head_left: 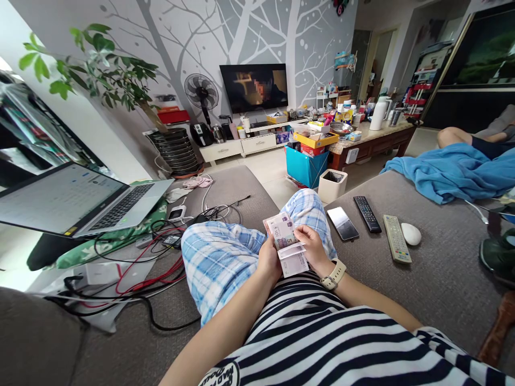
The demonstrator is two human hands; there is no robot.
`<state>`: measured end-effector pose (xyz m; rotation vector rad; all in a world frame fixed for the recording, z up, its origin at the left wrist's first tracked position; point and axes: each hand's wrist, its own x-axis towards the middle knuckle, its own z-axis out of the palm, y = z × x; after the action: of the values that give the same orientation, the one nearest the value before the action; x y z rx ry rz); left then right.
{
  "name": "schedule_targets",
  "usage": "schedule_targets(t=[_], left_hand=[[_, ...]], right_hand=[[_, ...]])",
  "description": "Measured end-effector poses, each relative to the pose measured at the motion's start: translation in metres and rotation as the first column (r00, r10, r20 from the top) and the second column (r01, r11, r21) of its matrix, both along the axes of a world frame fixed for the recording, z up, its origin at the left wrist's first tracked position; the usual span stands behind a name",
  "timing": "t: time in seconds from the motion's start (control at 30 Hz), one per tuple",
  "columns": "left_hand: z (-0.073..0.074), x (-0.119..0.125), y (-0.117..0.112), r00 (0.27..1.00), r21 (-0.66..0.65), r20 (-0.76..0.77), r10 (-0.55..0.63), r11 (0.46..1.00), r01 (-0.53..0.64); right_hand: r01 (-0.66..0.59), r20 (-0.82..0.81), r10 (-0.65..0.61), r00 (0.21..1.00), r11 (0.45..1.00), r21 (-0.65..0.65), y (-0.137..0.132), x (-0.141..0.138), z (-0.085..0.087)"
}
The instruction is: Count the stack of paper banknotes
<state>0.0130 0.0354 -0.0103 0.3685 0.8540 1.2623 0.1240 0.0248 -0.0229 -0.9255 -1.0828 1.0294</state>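
A small stack of banknotes (286,241) is held over my lap, above blue plaid trousers and a striped shirt. My left hand (269,260) grips the stack from the left, fingers wrapped behind it. My right hand (314,249), with a pale watch at the wrist, pinches the notes from the right with thumb on top. The uppermost note is purplish and shows a 5.
On the grey sofa to my right lie a phone (343,223), a black remote (367,214), a pale remote (396,238) and a white mouse (411,234). A laptop (80,198) and tangled cables (153,268) sit at left. Another person's leg (458,136) rests by a blue blanket (450,169).
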Motion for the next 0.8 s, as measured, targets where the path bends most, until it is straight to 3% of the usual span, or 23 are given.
schedule_targets(t=[0.27,0.47,0.8], left_hand=[[-0.001,0.001,0.001,1.000,-0.017,0.024,0.012,1.000,-0.012],[0.003,-0.001,-0.003,0.998,-0.050,0.051,-0.028,0.998,0.030],[-0.006,-0.004,-0.001,0.998,-0.027,0.018,-0.059,0.998,0.059]], right_hand=[[0.029,0.064,-0.031,0.997,0.999,0.023,0.000,0.001,-0.002],[-0.025,-0.031,0.024,0.999,0.999,-0.047,0.003,0.000,-0.006],[0.098,-0.121,-0.107,0.987,0.992,-0.082,0.008,0.001,-0.011]])
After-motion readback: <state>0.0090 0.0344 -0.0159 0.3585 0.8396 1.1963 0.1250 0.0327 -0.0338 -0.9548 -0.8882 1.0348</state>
